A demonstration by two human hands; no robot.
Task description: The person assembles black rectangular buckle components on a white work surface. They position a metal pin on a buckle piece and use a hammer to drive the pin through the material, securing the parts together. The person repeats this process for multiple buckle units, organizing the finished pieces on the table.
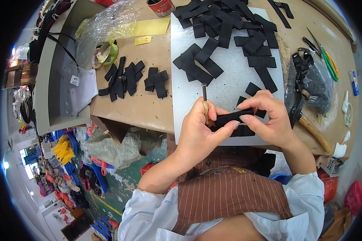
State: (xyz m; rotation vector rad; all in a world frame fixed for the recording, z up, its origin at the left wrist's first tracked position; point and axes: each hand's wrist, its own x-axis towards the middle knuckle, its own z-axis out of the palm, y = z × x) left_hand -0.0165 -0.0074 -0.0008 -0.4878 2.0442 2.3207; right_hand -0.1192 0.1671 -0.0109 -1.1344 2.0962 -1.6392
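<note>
I have the black fabric strip (230, 117) strung between the 2 hands, above the near part of the white board (226, 89) on the worktop (128, 113), and the relation I steer by is its long axis: it runs mostly left to right, rising slightly toward the right end. The left hand (197, 127) sits at the strip's left end with its thumb along the near edge; the right hand (271, 118) pinches the other end between thumb and fingers, so I judge neither hand nearer than the other. The left fingers also close around a slim tool (204, 95), its metal shaft standing up past them, roughly crosswise to the strip. More loose black strips (251, 89) lie just beyond the right fingers, and the large heap (225, 22) is farther off, cut by the upper edge of my view. The strip's 2 ends are covered by the fingers, so I can't tell whether it is a single layer, a fold or a closed loop. The tool's lower end is buried in the left hand, and I can't make out whether the dark piece under the hands is joined to the held strip.
</note>
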